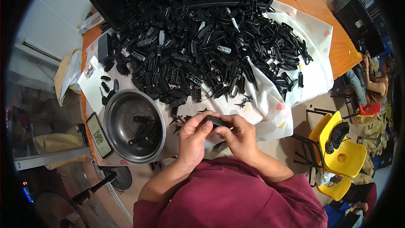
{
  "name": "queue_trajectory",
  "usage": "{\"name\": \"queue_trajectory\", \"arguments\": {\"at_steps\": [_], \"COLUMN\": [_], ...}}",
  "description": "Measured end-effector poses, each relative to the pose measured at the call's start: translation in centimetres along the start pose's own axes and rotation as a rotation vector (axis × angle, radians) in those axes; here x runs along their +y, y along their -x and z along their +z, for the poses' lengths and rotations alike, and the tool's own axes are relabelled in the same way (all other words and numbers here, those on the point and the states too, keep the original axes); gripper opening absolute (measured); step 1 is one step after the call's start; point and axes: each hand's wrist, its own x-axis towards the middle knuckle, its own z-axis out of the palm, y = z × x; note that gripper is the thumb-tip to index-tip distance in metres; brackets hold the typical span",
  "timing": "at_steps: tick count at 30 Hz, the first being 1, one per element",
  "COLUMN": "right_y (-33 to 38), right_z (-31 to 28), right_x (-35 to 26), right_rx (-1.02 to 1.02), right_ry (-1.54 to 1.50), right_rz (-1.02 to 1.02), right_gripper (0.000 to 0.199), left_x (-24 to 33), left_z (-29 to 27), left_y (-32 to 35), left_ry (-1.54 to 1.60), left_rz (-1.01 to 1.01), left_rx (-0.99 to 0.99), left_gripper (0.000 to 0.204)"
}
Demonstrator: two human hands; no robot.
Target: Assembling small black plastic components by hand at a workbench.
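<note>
Probably for steadiness, the left hand (pixel 195 137) and right hand (pixel 241 137) together pinch one small black piece (pixel 217 121), one at either end, near the front edge of the counter (pixel 340 55); a metal bowl (pixel 119 118) and heaped black parts (pixel 198 55) seem placed within easy reach.

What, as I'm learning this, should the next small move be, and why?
Probably move the black piece into the metal bowl, if it needs no more handwork: the left hand and right hand both grip it, and the bowl, close by on the left, holds other black pieces.
</note>
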Motion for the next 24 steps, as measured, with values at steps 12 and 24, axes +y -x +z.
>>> {"name": "queue_trajectory", "arguments": {"at_steps": [12, 24], "right_y": [-8.4, -7.9], "right_z": [-1.1, -1.0], "right_x": [2.0, 3.1], "right_rx": [-0.196, -0.099], "right_ry": [0.968, 0.884], "right_rz": [-0.509, -0.634], "right_gripper": [0.021, 0.021], "left_x": [8.3, 8.2], "left_z": [-1.9, -0.3], "left_y": [-7.7, -9.2], "left_ry": [-1.876, -1.798], "left_rz": [0.650, 0.361], "left_rx": [-0.208, -0.164], "left_gripper": [0.012, 0.026]}}
